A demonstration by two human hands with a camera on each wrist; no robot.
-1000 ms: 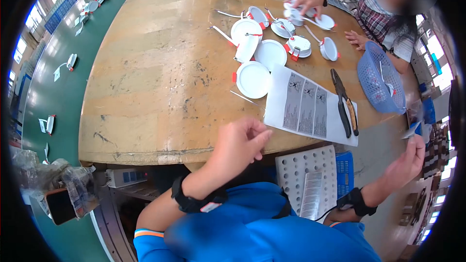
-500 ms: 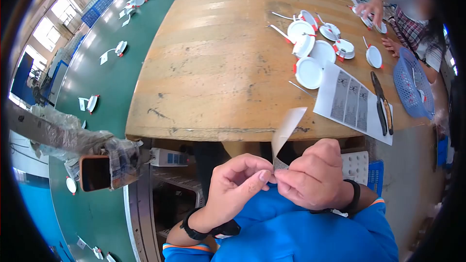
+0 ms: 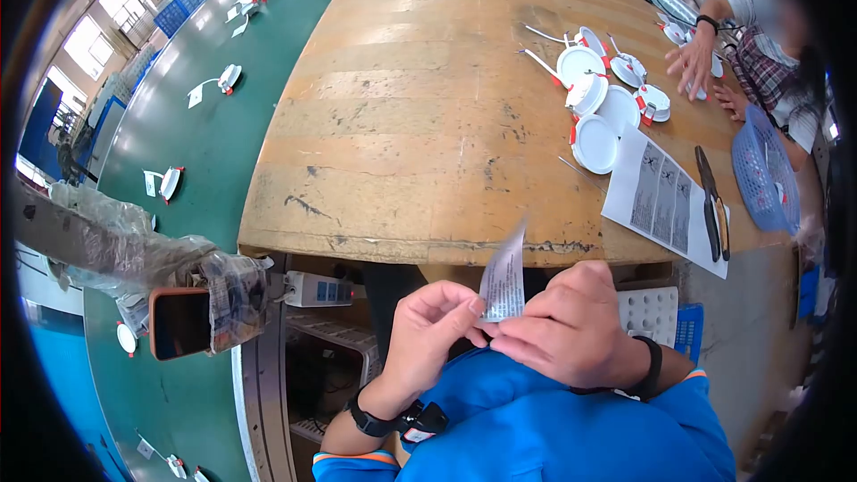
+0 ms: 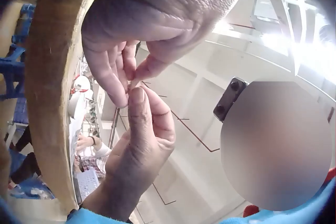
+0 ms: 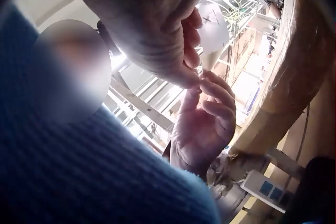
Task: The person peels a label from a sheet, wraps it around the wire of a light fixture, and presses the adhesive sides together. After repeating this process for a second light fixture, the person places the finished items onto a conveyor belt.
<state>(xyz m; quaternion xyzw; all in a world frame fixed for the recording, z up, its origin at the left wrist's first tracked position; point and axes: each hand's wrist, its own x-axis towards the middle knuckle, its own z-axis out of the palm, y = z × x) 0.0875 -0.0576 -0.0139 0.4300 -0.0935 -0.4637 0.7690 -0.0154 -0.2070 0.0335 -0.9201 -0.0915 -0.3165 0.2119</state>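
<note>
In the head view a thin grey printed label (image 3: 504, 286) stands up between my two hands, in front of the table edge. My left hand (image 3: 433, 330) pinches its lower left edge between thumb and forefinger. The right hand (image 3: 567, 326) pinches the lower right edge, its fingers curled. In the left wrist view the fingertips of both hands meet close together and hide most of the label's lower end. The right wrist view has the label (image 5: 212, 27) pale and bright above the fingers. White round downlights (image 3: 595, 144) with red clips lie in a group farther up the table.
A sheet of grey labels (image 3: 656, 196) lies at the table's right edge, with pliers (image 3: 711, 205) on it. Beyond are a blue basket (image 3: 766, 174) and another person's hand (image 3: 692, 62). A green conveyor (image 3: 201, 152) with downlights runs along the left; a phone (image 3: 180, 323) is mounted nearby.
The right hand has come in from the far right with the label and met the left hand. Over the last half second the label has tilted more upright, its print turning into view.
</note>
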